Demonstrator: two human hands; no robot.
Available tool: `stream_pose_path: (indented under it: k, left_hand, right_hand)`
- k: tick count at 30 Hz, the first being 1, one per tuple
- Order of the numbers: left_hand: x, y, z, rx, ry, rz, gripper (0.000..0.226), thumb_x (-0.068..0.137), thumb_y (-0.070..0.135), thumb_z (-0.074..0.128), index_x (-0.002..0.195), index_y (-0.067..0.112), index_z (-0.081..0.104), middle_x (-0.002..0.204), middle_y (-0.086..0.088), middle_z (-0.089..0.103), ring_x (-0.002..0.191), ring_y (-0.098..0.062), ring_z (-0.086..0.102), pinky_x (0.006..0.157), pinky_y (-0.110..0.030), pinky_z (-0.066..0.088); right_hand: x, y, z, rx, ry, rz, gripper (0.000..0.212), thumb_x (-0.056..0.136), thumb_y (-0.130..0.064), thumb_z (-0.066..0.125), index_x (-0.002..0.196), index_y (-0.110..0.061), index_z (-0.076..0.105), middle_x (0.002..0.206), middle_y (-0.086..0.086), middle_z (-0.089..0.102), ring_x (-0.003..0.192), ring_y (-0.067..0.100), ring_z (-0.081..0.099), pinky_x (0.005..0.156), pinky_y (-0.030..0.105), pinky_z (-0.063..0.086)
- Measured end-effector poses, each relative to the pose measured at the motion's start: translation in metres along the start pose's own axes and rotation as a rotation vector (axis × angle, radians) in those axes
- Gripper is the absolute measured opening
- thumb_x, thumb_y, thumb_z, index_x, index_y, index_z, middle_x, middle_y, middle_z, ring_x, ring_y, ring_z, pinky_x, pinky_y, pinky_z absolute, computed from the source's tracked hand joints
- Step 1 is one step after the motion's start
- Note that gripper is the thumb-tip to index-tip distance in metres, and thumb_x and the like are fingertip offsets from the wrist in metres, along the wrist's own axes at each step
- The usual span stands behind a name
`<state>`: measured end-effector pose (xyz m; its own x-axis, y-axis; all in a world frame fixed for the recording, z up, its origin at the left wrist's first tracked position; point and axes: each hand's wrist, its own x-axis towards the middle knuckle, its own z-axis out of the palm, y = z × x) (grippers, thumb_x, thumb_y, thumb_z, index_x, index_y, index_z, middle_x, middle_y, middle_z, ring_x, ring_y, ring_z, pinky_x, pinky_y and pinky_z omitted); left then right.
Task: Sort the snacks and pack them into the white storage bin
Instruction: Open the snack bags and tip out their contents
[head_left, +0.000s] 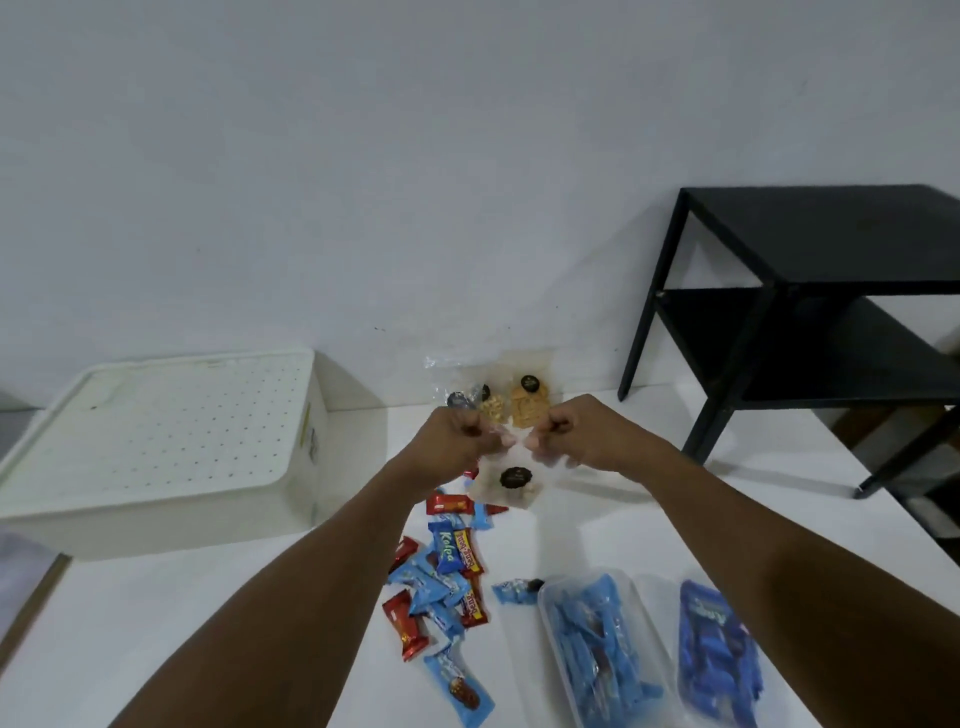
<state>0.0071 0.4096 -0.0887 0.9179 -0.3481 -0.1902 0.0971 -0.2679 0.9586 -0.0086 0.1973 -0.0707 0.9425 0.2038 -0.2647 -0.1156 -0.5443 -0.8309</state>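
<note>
Both my hands hold one clear snack bag (511, 483) with a round black label, lifted above the white table. My left hand (460, 436) pinches its top left corner and my right hand (566, 428) pinches its top right corner. The white storage bin (156, 441) stands at the left with its perforated lid on. Several red and blue wrapped snacks (447, 577) lie scattered on the table under my arms. Against the wall behind my hands lean more clear bags of nuts and biscuits (514, 397).
Two clear trays stand at the front right, one (597, 649) filled with light blue wrappers, the other (719, 654) with dark blue packets. A black two-tier side table (831, 291) stands at the right on the floor. The wall runs close behind.
</note>
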Motion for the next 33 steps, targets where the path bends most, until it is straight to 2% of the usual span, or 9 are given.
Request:
stream_pose_path:
  k: [2,5,10,15,18,24,27,30,33]
  left_hand:
    - [0.002,0.007,-0.007,-0.083,0.025,-0.002,0.011,0.087,0.015,0.074,0.079,0.007,0.072,0.078,-0.008,0.072,0.068,-0.018,0.064,0.063,-0.030,0.051]
    - [0.003,0.016,-0.015,-0.190,0.014,-0.031,0.013,0.090,0.018,0.071,0.082,0.007,0.069,0.087,-0.012,0.073,0.078,-0.021,0.071,0.069,-0.034,0.057]
    - [0.005,0.024,-0.018,-0.188,0.027,-0.043,0.017,0.089,0.016,0.072,0.075,0.009,0.066,0.088,-0.013,0.072,0.077,-0.021,0.072,0.061,-0.027,0.056]
    - [0.004,0.032,-0.018,-0.230,0.023,-0.003,0.014,0.093,0.011,0.066,0.081,0.007,0.059,0.080,-0.008,0.071,0.073,-0.019,0.070,0.073,-0.037,0.058]
    - [0.004,0.032,-0.019,-0.289,0.046,-0.003,0.010,0.094,0.010,0.063,0.087,0.006,0.059,0.088,-0.013,0.070,0.081,-0.024,0.071,0.079,-0.041,0.057]
    - [0.001,0.032,-0.019,-0.186,-0.061,-0.064,0.013,0.092,0.022,0.069,0.088,0.010,0.066,0.084,-0.007,0.071,0.070,-0.017,0.071,0.066,-0.030,0.054]
    - [0.003,0.033,-0.018,-0.127,-0.005,0.014,0.014,0.090,0.022,0.071,0.080,0.012,0.069,0.077,-0.007,0.073,0.065,-0.016,0.065,0.067,-0.029,0.049]
    - [0.006,0.034,-0.016,-0.124,0.069,0.066,0.016,0.093,0.022,0.068,0.086,0.007,0.071,0.079,-0.014,0.076,0.069,-0.024,0.062,0.068,-0.034,0.043]
    - [0.005,0.034,-0.010,-0.101,0.122,0.075,0.022,0.093,0.021,0.068,0.090,-0.001,0.071,0.072,-0.009,0.075,0.065,-0.019,0.063,0.064,-0.031,0.047]
  right_hand:
    - [0.001,-0.007,-0.011,0.054,0.019,-0.005,0.021,0.085,-0.023,0.075,0.094,-0.005,0.070,0.088,0.009,0.078,0.081,0.016,0.071,0.070,0.032,0.050]
    - [0.000,-0.014,-0.019,0.096,0.042,-0.018,0.014,0.087,-0.021,0.073,0.087,-0.008,0.068,0.091,0.013,0.077,0.082,0.018,0.070,0.070,0.032,0.049]
    - [0.000,-0.016,-0.017,0.151,0.056,-0.076,0.014,0.086,-0.019,0.074,0.081,-0.009,0.065,0.084,0.013,0.076,0.076,0.015,0.069,0.066,0.030,0.047]
    - [0.000,-0.014,-0.014,0.282,0.129,-0.090,0.017,0.085,-0.024,0.075,0.084,-0.009,0.070,0.079,0.008,0.074,0.074,0.012,0.067,0.067,0.029,0.047]
    - [-0.001,-0.010,-0.012,0.416,0.148,-0.073,0.013,0.088,-0.022,0.073,0.083,-0.011,0.067,0.077,0.006,0.072,0.075,0.014,0.065,0.071,0.033,0.045]
    - [-0.004,-0.015,-0.007,0.339,0.151,-0.134,0.018,0.086,-0.016,0.075,0.075,-0.009,0.062,0.072,0.007,0.070,0.066,0.008,0.063,0.061,0.027,0.042]
    - [-0.006,-0.020,-0.008,0.386,0.131,-0.123,0.016,0.084,-0.019,0.076,0.075,-0.011,0.066,0.072,0.006,0.071,0.072,0.014,0.061,0.061,0.026,0.040]
    - [-0.006,-0.019,-0.006,0.501,0.113,-0.080,0.015,0.085,-0.025,0.075,0.071,-0.022,0.070,0.075,0.005,0.071,0.077,0.018,0.061,0.067,0.029,0.041]
    - [-0.007,-0.017,-0.005,0.528,0.146,-0.084,0.015,0.086,-0.025,0.075,0.076,-0.017,0.067,0.076,0.005,0.070,0.078,0.016,0.061,0.070,0.032,0.041]
